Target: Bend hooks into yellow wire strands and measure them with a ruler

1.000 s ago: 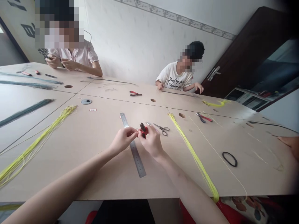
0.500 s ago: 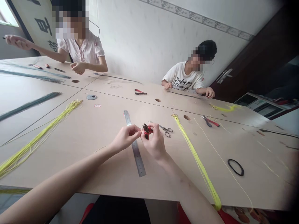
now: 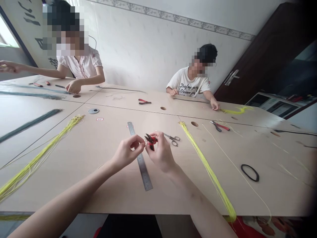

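The head view shows the pliers (image 3: 151, 140) now tipped further towards the left hand (image 3: 130, 148), apparently readying them for its thinly pinched thread (image 3: 145, 141); the right hand's (image 3: 160, 152) grip is closed around their handles, above the ruler (image 3: 143, 168).

We are in what looks like a handcraft workroom: we hold pliers (image 3: 149, 137) at a shared worktop (image 3: 111, 198) strewn with cord bundles (image 3: 201, 157), scissors (image 3: 170, 137) and a ruler (image 3: 144, 172), two co-workers (image 3: 184, 79) busy opposite us, a wall (image 3: 136, 49) and dark door (image 3: 250, 62) beyond them.
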The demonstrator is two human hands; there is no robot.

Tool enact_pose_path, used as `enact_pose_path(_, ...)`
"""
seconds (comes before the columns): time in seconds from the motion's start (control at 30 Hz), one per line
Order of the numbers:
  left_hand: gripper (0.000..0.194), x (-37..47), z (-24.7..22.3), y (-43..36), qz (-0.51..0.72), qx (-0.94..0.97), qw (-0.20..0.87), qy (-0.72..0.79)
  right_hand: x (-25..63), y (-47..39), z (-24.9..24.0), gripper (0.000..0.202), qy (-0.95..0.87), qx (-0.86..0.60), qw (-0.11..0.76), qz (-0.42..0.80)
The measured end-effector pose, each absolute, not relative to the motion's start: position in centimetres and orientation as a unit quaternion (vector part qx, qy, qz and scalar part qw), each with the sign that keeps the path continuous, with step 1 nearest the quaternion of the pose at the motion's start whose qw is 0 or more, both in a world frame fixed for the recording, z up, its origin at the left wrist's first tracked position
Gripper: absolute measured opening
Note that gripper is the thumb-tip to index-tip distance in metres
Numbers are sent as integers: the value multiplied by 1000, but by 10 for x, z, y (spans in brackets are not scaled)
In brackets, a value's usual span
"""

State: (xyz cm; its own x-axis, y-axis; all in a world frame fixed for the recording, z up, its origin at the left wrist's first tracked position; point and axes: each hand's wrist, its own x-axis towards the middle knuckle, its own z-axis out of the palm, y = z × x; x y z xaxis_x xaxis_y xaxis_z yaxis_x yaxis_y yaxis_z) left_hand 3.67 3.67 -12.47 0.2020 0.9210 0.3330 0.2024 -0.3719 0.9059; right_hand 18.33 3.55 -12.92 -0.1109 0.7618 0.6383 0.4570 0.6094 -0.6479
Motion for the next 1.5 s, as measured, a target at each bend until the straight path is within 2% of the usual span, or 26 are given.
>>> enact_pose_path(0.23,23,32,-116,36,446,650,499,360,186,29,-116,20,-701,-381,546,255)
enact_pose_path(0.37,23,34,-116,33,433,655,504,360,185,26,-115,17,-697,-379,544,273)
enact_pose_path(0.5,23,37,-118,30,431,675,451,394,183,26,-119,22,-695,-406,539,247)
enact_pose_path(0.7,14,38,-130,33,437,723,303,442,185,30,-125,21,-720,-423,514,196)
enact_pose_path(1.0,14,35,-144,44,430,805,108,394,187,37,-135,19,-756,-430,475,131)
enact_pose_path(1.5,12,32,-153,55,405,842,29,355,192,48,-144,12,-774,-424,458,103)
